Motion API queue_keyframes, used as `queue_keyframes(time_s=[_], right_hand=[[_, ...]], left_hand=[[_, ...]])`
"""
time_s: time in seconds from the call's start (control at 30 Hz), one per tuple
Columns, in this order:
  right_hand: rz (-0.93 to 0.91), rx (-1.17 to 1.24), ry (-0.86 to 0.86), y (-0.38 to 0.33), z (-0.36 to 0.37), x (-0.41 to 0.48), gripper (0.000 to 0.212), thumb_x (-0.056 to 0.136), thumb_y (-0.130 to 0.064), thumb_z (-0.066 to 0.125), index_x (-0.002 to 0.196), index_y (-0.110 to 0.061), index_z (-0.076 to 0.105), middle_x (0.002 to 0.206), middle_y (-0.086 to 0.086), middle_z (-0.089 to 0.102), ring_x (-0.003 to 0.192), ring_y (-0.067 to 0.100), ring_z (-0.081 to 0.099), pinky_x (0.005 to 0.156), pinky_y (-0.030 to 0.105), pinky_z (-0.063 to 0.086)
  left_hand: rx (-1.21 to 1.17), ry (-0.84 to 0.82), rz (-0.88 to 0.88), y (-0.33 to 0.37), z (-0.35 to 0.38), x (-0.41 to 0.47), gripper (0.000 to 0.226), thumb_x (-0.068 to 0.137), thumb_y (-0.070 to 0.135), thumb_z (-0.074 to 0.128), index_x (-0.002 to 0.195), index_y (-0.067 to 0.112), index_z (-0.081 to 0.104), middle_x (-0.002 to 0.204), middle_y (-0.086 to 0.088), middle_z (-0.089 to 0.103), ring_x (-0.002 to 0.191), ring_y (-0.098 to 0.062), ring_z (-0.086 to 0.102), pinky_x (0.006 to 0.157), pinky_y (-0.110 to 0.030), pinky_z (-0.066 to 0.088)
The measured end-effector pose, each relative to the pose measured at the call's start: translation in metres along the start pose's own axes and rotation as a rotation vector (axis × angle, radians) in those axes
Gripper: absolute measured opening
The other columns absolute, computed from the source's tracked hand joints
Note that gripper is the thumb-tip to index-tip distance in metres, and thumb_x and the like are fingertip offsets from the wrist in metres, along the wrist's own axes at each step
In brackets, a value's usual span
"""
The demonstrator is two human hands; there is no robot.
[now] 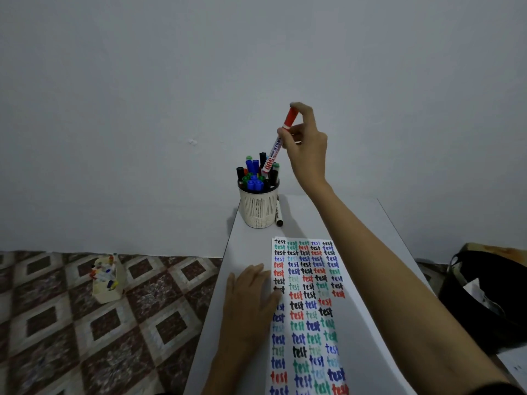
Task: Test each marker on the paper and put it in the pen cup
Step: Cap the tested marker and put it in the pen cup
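Nearest you, your left hand (251, 303) lies flat with its fingers straight, gripping nothing. Its fingertips rest on the left edge of the paper (310, 283). The sheet runs lengthwise away from you on the white table (251, 246) and is covered in rows of the word "test" in black, red, blue and green.

Past the far end of the paper stands the white slotted pen cup (259, 208), near the table's far left corner. It is crowded with capped markers (253, 178) in blue, green and black. A black marker (278, 212) lies on the table just to the right of the cup.

Above the cup, your right hand (306, 149) pinches the red marker (278, 146) by its upper part, fingers curled at the red cap. The marker hangs below and to the left of the hand, tilted, its lower end at the cup's mouth among the other markers.

On the tiled floor to the left sits a small box (108, 280) of coloured items, and a black bag (484, 295) is at the right.
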State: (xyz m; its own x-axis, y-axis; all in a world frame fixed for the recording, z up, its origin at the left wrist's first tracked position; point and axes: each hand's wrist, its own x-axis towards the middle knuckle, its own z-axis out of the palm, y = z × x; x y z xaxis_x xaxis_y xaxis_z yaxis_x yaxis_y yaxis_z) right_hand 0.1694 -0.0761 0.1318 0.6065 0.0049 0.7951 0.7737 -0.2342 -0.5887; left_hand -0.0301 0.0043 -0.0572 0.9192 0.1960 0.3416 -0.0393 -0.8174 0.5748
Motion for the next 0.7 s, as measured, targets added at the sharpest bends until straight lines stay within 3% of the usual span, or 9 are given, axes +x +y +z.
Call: queue_keyframes(time_s=[0.33, 0.47, 0.53, 0.6, 0.67, 0.7], right_hand=[[0.022, -0.193, -0.235, 0.023, 0.041, -0.01, 0.037, 0.091, -0.011, 0.06, 0.126, -0.015, 0.05, 0.084, 0.008, 0.067, 0.075, 0.022, 0.065, 0.073, 0.042, 0.056], [-0.054, -0.287, -0.263, 0.028, 0.047, -0.014, 0.027, 0.091, -0.016, 0.06, 0.118, -0.014, 0.059, 0.093, 0.006, 0.067, 0.084, 0.021, 0.063, 0.074, 0.039, 0.053], [-0.128, -0.391, -0.218, 0.031, 0.047, -0.012, 0.02, 0.092, -0.022, 0.06, 0.109, -0.014, 0.066, 0.099, 0.005, 0.065, 0.093, 0.022, 0.059, 0.073, 0.034, 0.047], [-0.191, -0.543, -0.304, 0.036, 0.046, -0.009, 0.022, 0.092, -0.028, 0.059, 0.103, -0.015, 0.071, 0.106, 0.006, 0.062, 0.102, 0.025, 0.053, 0.078, 0.033, 0.038], [-0.128, -0.533, -0.389, 0.045, 0.042, -0.015, 0.027, 0.095, -0.031, 0.054, 0.116, -0.021, 0.069, 0.116, 0.006, 0.059, 0.108, 0.024, 0.051, 0.086, 0.034, 0.034], [-0.049, -0.432, -0.341, 0.048, 0.038, -0.021, 0.031, 0.097, -0.028, 0.051, 0.125, -0.025, 0.064, 0.119, 0.006, 0.057, 0.109, 0.021, 0.05, 0.089, 0.034, 0.035]], left_hand=[[0.016, 0.046, 0.016, -0.002, 0.001, 0.003, 0.049, 0.085, 0.051, 0.041, 0.128, 0.028, 0.05, 0.139, 0.015, 0.041, 0.133, 0.0, 0.026, 0.117, -0.031, -0.002], [0.03, 0.045, 0.029, -0.001, 0.0, 0.003, 0.057, 0.083, 0.058, 0.032, 0.128, 0.028, 0.05, 0.139, 0.014, 0.041, 0.133, 0.0, 0.026, 0.116, -0.029, -0.003], [0.025, 0.045, 0.03, -0.001, 0.0, 0.003, 0.063, 0.08, 0.061, 0.027, 0.128, 0.028, 0.05, 0.139, 0.013, 0.042, 0.133, -0.001, 0.026, 0.115, -0.028, -0.004], [0.018, 0.047, 0.027, -0.001, 0.0, 0.003, 0.064, 0.079, 0.061, 0.027, 0.128, 0.027, 0.05, 0.139, 0.013, 0.042, 0.133, -0.001, 0.027, 0.115, -0.028, -0.004], [0.013, 0.043, 0.024, -0.001, -0.001, 0.002, 0.064, 0.079, 0.061, 0.027, 0.128, 0.027, 0.051, 0.139, 0.013, 0.043, 0.133, -0.001, 0.027, 0.115, -0.028, -0.004], [0.01, 0.04, 0.022, 0.0, -0.001, 0.002, 0.065, 0.079, 0.061, 0.027, 0.128, 0.027, 0.051, 0.139, 0.013, 0.042, 0.133, -0.001, 0.027, 0.115, -0.028, -0.003]])
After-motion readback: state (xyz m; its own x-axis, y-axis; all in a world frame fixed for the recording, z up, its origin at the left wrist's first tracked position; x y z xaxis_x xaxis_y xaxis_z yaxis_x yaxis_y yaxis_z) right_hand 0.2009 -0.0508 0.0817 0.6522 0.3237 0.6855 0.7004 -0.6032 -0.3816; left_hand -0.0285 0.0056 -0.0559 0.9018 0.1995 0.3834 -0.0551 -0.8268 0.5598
